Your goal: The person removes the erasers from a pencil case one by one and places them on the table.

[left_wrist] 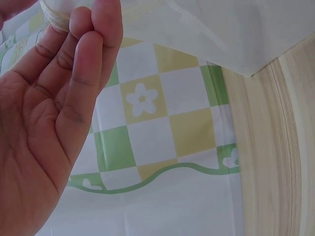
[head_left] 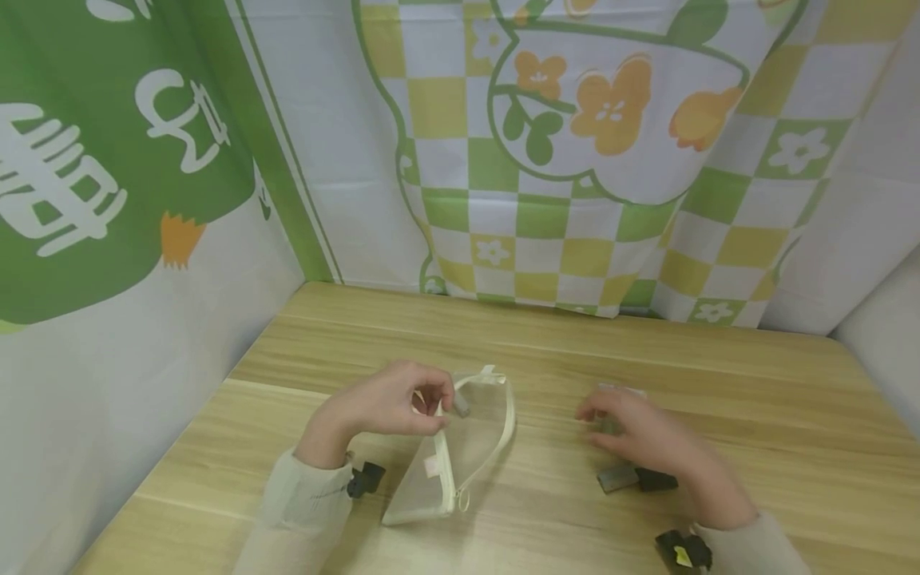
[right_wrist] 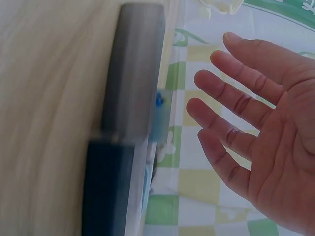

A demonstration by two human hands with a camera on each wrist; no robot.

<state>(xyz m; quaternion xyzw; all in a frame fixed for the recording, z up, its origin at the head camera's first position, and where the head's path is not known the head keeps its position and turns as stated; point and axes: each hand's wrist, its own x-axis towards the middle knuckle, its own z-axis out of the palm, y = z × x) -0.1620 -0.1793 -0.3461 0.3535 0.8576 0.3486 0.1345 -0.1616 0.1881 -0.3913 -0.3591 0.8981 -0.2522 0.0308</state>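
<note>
My left hand [head_left: 391, 399] pinches one side of the opening of a sheer, cream-edged zipper pouch [head_left: 477, 447]. The pouch stands tilted on the table with its mouth spread, and a small grey item [head_left: 461, 406] shows inside. In the left wrist view, curled fingers of the left hand [left_wrist: 54, 108] meet the pouch's [left_wrist: 231, 29] edge. To the right, my right hand [head_left: 640, 431] hovers with spread, slightly bent fingers and holds nothing. Below it lies a slim grey-and-black block-like item [head_left: 618, 479], blurred and large in the right wrist view. A small translucent bluish item [right_wrist: 161, 115] shows behind that.
The wood-grain table [head_left: 323, 335] runs back to a hanging cloth [head_left: 561, 239] with checks and flowers. A green and white cloth [head_left: 108, 200] hangs along the left. Black wrist mounts [head_left: 683, 551] sit near both sleeves.
</note>
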